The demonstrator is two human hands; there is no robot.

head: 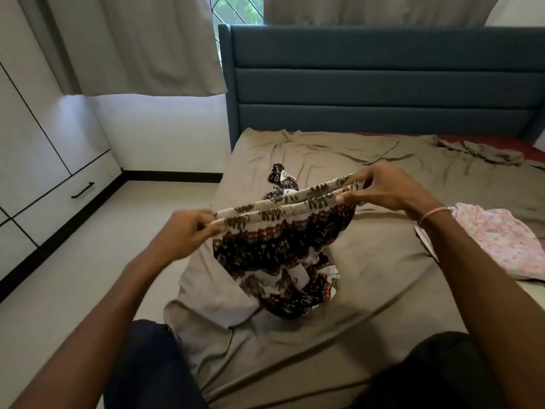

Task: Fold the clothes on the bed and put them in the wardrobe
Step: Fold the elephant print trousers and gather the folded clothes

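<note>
A patterned garment (283, 249) in black, red and cream hangs above the bed (383, 261), stretched by its cream waistband. My left hand (188, 231) pinches the waistband's left end. My right hand (389, 190) pinches its right end, slightly higher and farther from me. The lower part of the garment droops onto the olive-brown sheet, and part of it trails behind the waistband. A pink floral garment (495, 246) lies flat on the bed to the right, beyond my right wrist.
A white wardrobe (44, 172) with a black drawer handle stands along the left wall. The dark blue headboard (383, 84) rises at the far end under beige curtains. Pale floor runs between bed and wardrobe. A rumpled sheet fold (477, 152) sits far right.
</note>
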